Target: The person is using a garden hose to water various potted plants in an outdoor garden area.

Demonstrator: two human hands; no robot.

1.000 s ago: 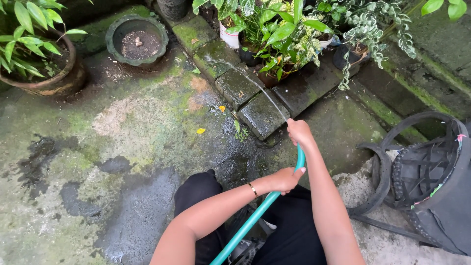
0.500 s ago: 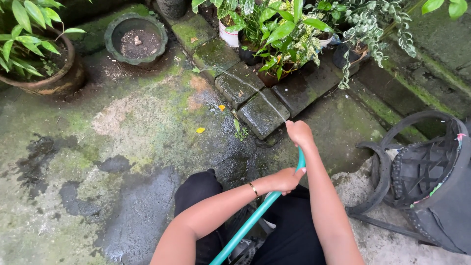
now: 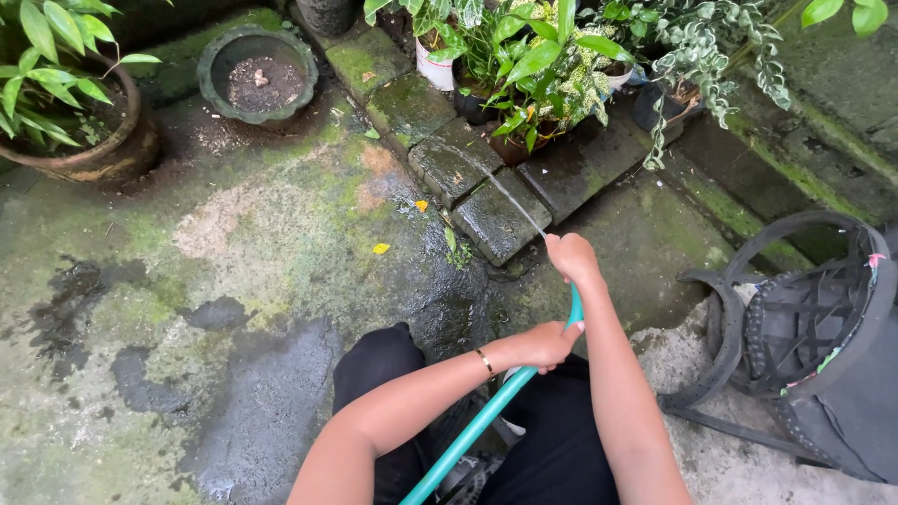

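Right hand [image 3: 572,256] clenched around nozzle end of teal garden hose [image 3: 486,412], left hand [image 3: 543,343] gripping lower, spraying mossy paving bricks [image 3: 494,217].

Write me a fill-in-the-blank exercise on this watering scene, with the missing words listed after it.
1. Both hands grip a hose whose colour is ____.
2. The right hand sits at the hose's end, and the left hand holds it lower down; a gold ____ circles the left wrist.
3. The thin water jet passes over mossy ____ blocks towards the leafy potted plants.
4. The round green pot at the top left holds only ____, no plant.

Missing words: teal; bracelet; stone; soil
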